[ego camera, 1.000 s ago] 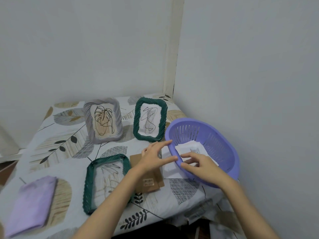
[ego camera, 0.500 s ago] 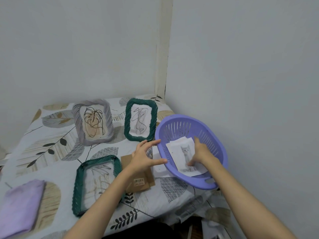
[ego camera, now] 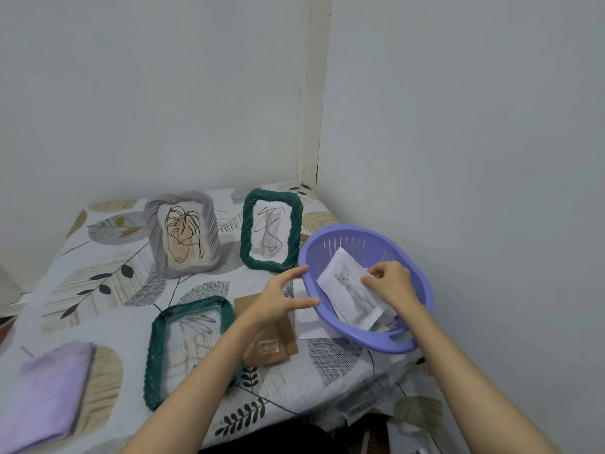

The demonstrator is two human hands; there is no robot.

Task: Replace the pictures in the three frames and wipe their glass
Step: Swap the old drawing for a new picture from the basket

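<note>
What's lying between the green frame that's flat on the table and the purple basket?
In the head view, a brown cardboard backing and a white sheet lie there, with the left hand above them.

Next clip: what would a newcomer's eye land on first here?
The purple basket at the table's right edge, where the right hand pinches a cat picture and the left hand steadies its rim. Behind stand a grey frame and a green frame.

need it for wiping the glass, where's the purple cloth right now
The folded purple cloth lies at the table's near left corner in the head view, left of the flat-lying green frame, untouched by either hand.
</note>
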